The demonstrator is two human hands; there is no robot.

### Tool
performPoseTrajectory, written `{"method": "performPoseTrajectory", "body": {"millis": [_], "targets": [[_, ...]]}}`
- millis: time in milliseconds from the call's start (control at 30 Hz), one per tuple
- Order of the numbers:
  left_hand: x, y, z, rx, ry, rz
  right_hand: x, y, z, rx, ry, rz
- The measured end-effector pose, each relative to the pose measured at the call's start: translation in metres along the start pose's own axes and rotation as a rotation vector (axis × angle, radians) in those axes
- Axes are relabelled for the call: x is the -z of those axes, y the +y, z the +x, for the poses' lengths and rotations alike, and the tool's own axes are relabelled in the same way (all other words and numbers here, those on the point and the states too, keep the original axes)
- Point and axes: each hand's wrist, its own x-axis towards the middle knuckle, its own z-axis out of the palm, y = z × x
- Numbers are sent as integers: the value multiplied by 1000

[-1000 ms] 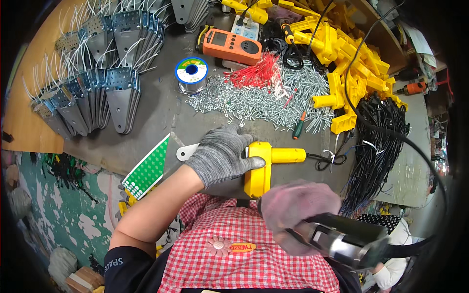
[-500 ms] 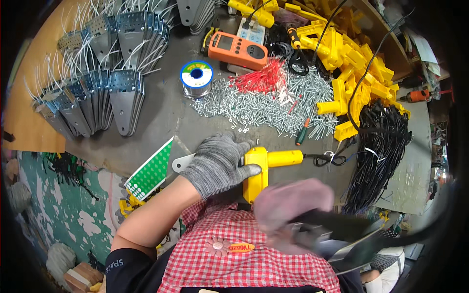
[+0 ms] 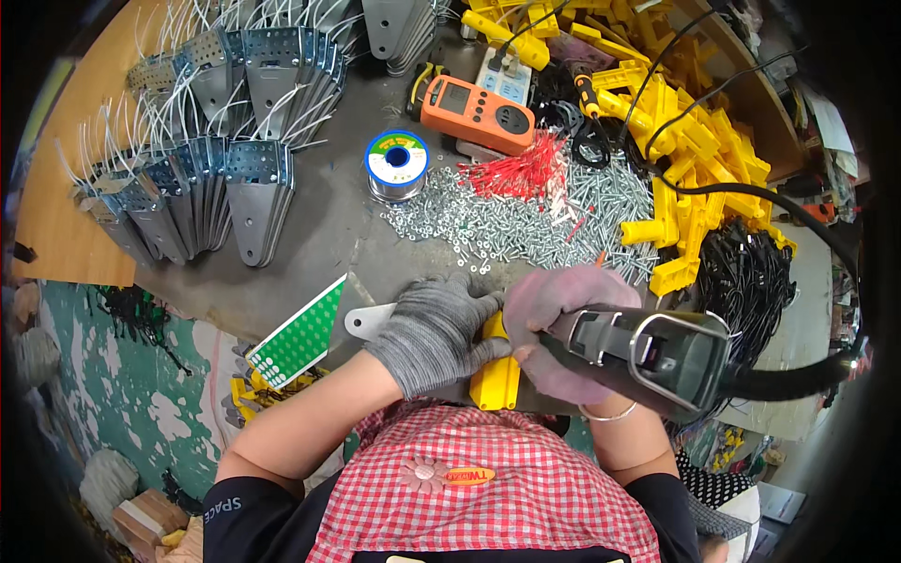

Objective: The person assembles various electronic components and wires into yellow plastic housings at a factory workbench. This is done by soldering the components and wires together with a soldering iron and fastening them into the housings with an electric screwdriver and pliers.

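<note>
My left hand (image 3: 436, 328), in a grey knit glove, grips a yellow plastic housing (image 3: 495, 383) by its left side. A grey metal plate (image 3: 364, 322) with a hole sticks out to the left from under that hand. My right hand (image 3: 554, 324), in a pinkish glove, is wrapped round a black electric screwdriver (image 3: 624, 352) with a wire hanging loop and a thick cord. Its front end points toward the housing; the tip is hidden by my right hand, so contact cannot be told. The housing's handle is hidden too.
Loose screws (image 3: 526, 230), red wire pieces (image 3: 516, 169) and a solder spool (image 3: 396, 166) lie beyond my hands. An orange meter (image 3: 479, 113) stands behind. Stacked metal plates (image 3: 258, 202) fill the left, yellow housings (image 3: 694, 131) and black cables (image 3: 746, 281) the right. A green-patterned sheet (image 3: 300, 333) lies left.
My right hand has brought the electric screwdriver up and left to the yellow housing, covering its handle. My left hand keeps its grip. The whole view has shifted slightly.
</note>
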Motion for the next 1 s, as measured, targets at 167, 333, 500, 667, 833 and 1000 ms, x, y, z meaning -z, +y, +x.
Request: {"method": "performPoseTrajectory", "body": {"millis": [167, 333, 500, 667, 833, 1000], "targets": [[-21, -5, -7, 15, 167, -88, -3, 5, 0, 245, 41, -692], [4, -29, 12, -74, 224, -269, 26, -32, 21, -28, 93, 313], [4, -43, 43, -158, 160, 395, 54, -54, -8, -196, 533, 809], [18, -23, 55, -179, 34, 411, 81, 14, -94, -52, 877, 1058], [14, -27, 20, -200, 378, -54, 70, 46, -114, 2, 1077, 1088], [-6, -15, -16, 219, 365, -364, 63, 48, -110, 10, 991, 1086]]}}
